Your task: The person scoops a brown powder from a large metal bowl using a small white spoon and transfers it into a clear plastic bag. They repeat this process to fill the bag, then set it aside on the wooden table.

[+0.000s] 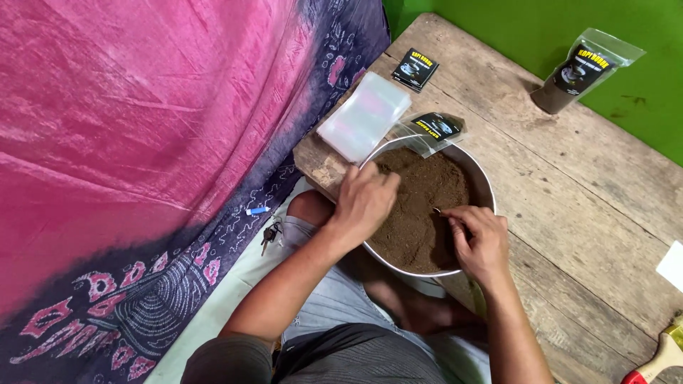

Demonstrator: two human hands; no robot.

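Note:
A round metal bowl [486, 186] of dark brown powder [427, 195] rests at the near edge of a worn wooden table [569, 185]. My left hand [364, 203] hovers over the bowl's left rim with its fingers curled, and what it holds is hidden. Inside the bowl on the right, my right hand [480, 238] grips a small scoop [437, 210], whose tip alone shows, touching the powder. A clear pouch with a black label [432, 128] lies on the bowl's far rim, just beyond my left hand.
A stack of clear empty pouches [364, 115] and some black labels [415, 69] lie at the table's left end. A filled pouch [580, 71] leans on the green wall. A brush [658, 359] and white paper [672, 264] sit right. Keys [269, 235] lie by pink cloth.

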